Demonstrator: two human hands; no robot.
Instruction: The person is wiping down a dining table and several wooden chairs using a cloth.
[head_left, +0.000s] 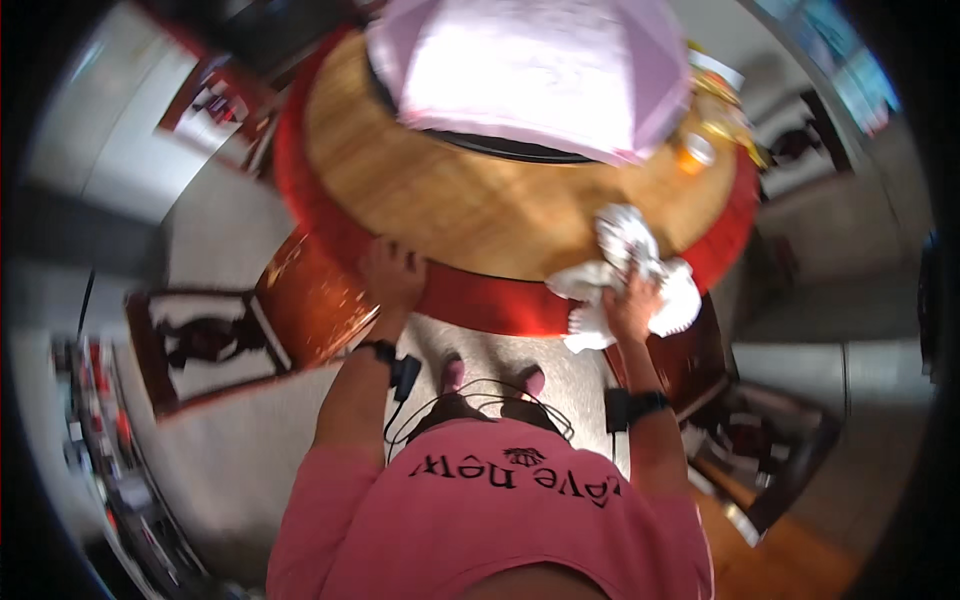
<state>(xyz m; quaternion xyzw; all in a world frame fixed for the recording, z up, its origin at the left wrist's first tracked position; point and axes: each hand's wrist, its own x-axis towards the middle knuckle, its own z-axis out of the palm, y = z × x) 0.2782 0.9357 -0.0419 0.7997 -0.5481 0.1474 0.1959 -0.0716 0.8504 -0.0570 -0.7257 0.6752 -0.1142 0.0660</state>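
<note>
My left hand (394, 276) rests on the red rim (480, 301) at the near left of a round table, its fingers apart and nothing in it. Under my right hand (634, 304) is a crumpled white cloth (675, 296), gripped and pressed against the near right of the table. Part of the cloth lies on the wooden tabletop (465, 202), and part hangs over the red rim. Motion blurs both hands slightly, and the right fingertips are partly hidden in the folds.
A pale pink food cover (517, 67) stands over a dark round base (510, 146) at the back. An orange bottle with a white lid (696, 154) and yellow packets (720, 109) sit at the right. Wooden chairs (315, 300) (690, 360) flank me.
</note>
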